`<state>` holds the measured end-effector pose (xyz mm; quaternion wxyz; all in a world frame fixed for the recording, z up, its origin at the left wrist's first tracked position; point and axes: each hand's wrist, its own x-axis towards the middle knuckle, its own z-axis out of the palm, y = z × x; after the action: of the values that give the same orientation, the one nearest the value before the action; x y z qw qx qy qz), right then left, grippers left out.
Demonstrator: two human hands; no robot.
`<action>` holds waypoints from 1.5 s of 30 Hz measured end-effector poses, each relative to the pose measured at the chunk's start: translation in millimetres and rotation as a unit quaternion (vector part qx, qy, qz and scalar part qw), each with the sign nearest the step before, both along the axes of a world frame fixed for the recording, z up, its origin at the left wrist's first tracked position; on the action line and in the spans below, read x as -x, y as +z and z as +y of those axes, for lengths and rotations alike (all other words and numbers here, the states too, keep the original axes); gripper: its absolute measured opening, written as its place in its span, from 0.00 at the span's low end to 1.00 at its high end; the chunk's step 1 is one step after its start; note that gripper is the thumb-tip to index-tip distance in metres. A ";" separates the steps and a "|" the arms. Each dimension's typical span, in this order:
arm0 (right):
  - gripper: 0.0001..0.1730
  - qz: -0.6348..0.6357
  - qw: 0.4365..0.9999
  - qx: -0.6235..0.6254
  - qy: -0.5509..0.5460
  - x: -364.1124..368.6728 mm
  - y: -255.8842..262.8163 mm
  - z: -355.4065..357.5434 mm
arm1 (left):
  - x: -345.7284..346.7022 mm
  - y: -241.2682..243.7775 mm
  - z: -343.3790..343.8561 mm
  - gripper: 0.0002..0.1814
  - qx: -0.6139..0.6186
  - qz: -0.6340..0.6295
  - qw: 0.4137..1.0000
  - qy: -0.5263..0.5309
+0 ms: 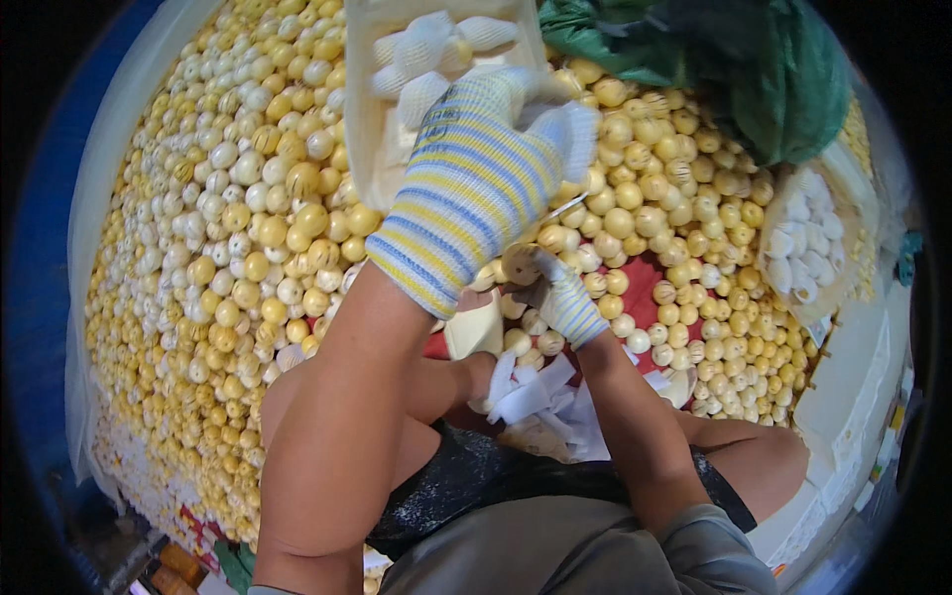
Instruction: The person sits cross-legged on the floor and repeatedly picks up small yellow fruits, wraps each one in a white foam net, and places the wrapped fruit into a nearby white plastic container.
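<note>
My left hand [483, 156], in a blue, yellow and white striped knit glove, reaches over the right edge of a cream-coloured box [364, 160]. Its fingers are blurred, and whether they grip anything is unclear. Several fruits in white foam net sleeves [420, 48] lie inside that box. Below and to the right, my right hand [567, 301] wears a matching glove with a dark palm. It holds a pale yellow pepino melon [520, 265]. White foam sleeves and strips [539, 394] lie in my lap between my crossed legs.
Heaps of loose pepino melons [253, 193] surround me on both sides. A green plastic sack [781, 82] sits at the upper right. Below it stands a bag of white foam-wrapped pieces [803, 234]. Red cloth [641, 290] shows among the fruit.
</note>
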<state>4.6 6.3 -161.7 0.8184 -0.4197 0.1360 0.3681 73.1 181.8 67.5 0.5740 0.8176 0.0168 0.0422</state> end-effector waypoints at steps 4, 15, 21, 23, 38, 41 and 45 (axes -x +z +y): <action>0.29 -0.144 0.979 -0.041 -0.136 -27.9 82.8 -34.2 | 7.2 -3.3 -4.0 0.19 -0.166 0.059 0.984 -0.015; 0.42 -0.594 0.624 0.476 -0.175 6.4 224.0 -90.1 | 36.2 15.7 -96.9 0.34 0.310 0.156 0.902 -0.258; 0.34 -0.426 0.818 0.142 -0.360 15.4 244.9 -129.9 | 59.4 52.5 -117.8 0.40 0.399 0.126 0.861 -0.288; 0.35 -0.315 0.898 -0.003 -0.308 7.1 224.4 -153.1 | 67.7 59.9 -119.9 0.46 0.450 0.117 0.824 -0.323; 0.46 -0.373 0.871 0.125 -0.294 41.9 241.7 -208.0 | 55.5 42.6 -175.3 0.49 0.306 0.106 0.862 -0.389; 0.33 -0.438 0.757 0.352 -0.334 45.9 249.0 -207.8 | 54.8 41.4 -183.2 0.48 0.221 0.053 0.905 -0.360; 0.27 -0.520 0.606 0.513 -0.314 52.0 273.1 -180.7 | 51.9 31.7 -185.5 0.43 0.179 0.039 0.937 -0.298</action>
<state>-47.4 -174.4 111.3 0.4672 -0.8230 -0.0224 -0.3223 21.2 -3.8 99.2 0.6958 0.6702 -0.1975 -0.1663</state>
